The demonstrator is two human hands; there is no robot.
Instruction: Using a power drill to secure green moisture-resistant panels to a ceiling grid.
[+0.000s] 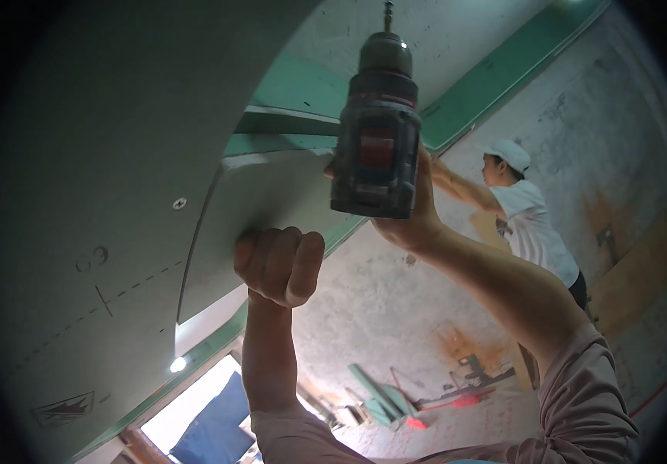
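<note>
My right hand [420, 213] grips a dark cordless drill [376, 166] from behind, its body hiding most of my fingers. The drill stands nearly upright in view, with its bit [387, 17] at the upper edge; whether the tip touches anything cannot be seen. My left hand [279, 267] is raised in a closed fist near a grey board panel [291, 174] overhead. Anything inside the fist is hidden. To the left spreads a larger grey board [94, 178] with a driven screw [180, 203] in it, near the seam between the boards.
Green strips [488, 81] run along the ceiling edge. At right, a co-worker [530, 213] in a white cap and shirt reaches up. Green offcuts [384, 398] lean near the stained wall [395, 309]. A blue sheet [214, 429] hangs by the bright opening at lower left.
</note>
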